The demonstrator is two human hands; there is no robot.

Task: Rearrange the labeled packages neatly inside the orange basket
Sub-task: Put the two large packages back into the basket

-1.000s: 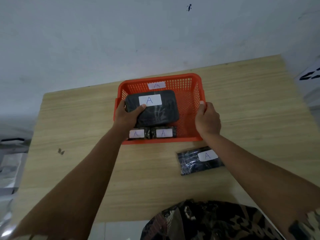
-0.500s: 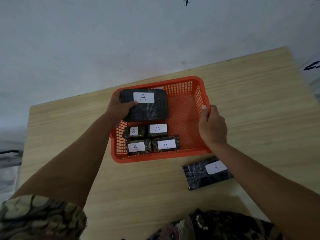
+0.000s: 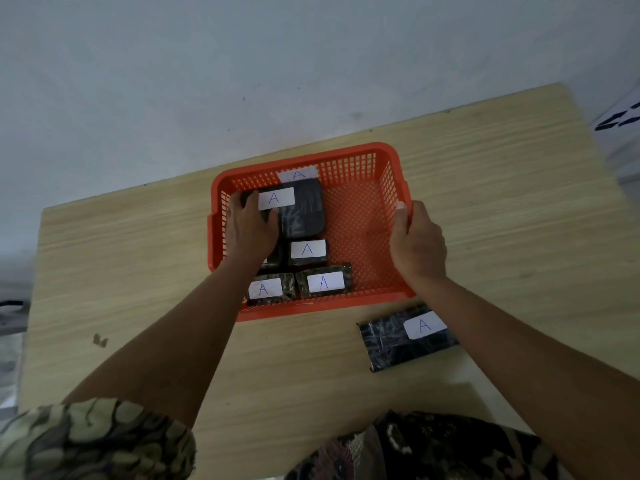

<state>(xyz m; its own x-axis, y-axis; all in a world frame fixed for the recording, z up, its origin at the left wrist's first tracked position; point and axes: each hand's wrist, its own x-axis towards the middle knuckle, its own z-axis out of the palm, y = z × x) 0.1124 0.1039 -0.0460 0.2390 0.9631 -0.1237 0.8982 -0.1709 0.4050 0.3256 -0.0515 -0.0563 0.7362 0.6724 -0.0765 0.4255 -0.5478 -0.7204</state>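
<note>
An orange mesh basket (image 3: 367, 157) stands on the wooden table, a white "A" label on its far wall. My left hand (image 3: 249, 230) reaches inside and grips the large black package (image 3: 306, 211) labeled "A", which rests at the basket's back left. In front of it lie small dark "A" packages: one in the middle (image 3: 307, 252), two along the near wall (image 3: 270, 289) (image 3: 325, 281), and another mostly hidden under my left wrist. My right hand (image 3: 417, 242) clasps the basket's right rim. Another black labeled package (image 3: 405, 336) lies on the table outside, near the basket's front right corner.
The wooden table (image 3: 502, 209) abuts a pale wall at the back. The basket's right half holds nothing. A small dark mark (image 3: 99, 340) sits on the table at left. My patterned clothing fills the bottom edge.
My left hand has carried the large black package from above the small packages down to the back left of the basket. My right hand stays on the rim.
</note>
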